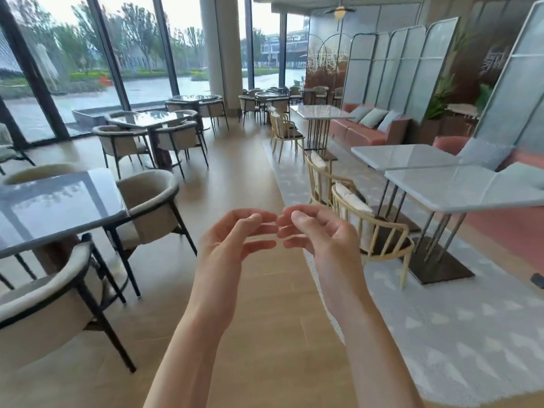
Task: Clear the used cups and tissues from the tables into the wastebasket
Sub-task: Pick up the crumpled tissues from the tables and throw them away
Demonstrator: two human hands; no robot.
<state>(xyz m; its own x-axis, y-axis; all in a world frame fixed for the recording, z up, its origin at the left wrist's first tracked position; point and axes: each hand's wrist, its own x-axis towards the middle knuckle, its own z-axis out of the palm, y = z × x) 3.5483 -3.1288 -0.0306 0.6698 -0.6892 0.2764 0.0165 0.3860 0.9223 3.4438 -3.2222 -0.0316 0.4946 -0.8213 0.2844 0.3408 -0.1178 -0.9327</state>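
My left hand (235, 240) and my right hand (318, 231) are raised side by side in front of me over the wooden aisle floor. Their fingers are loosely curled, fingertips almost touching, and neither holds anything. No cup, tissue or wastebasket shows in this view. The glass-topped table (53, 210) at my near left and the pale tables (459, 189) at my right show nothing on their tops.
Padded chairs (147, 207) with dark legs surround the left tables. Cream wooden chairs (374, 228) stand at the right tables on a patterned carpet (471, 319). A wooden aisle (250, 172) runs ahead between them toward a pillar (223, 48), more tables and big windows.
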